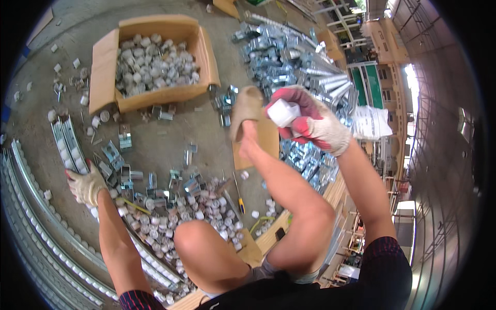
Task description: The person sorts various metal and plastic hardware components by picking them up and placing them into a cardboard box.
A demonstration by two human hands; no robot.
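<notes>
My right hand (314,120), in a white glove with red fingers, is raised over the floor and closed around white plastic pieces (283,112). They look like small rollers, partly covered by the fingers. At the left, my gloved left hand (87,187) grips a metal rail (55,133) low over the floor. White rollers (66,154) sit in a row along this rail, which runs back under my left forearm. Beside my left hand lie loose metal brackets (111,152), and between it and my knee spreads a pile of white rollers (155,227).
An open cardboard box (206,57) full of rollers stands ahead. Metal brackets (274,54) are heaped at the far right, beyond my sandalled foot (247,106). A yellow-handled screwdriver (241,204) lies near my knees. More roller-filled rails (39,204) line the left side.
</notes>
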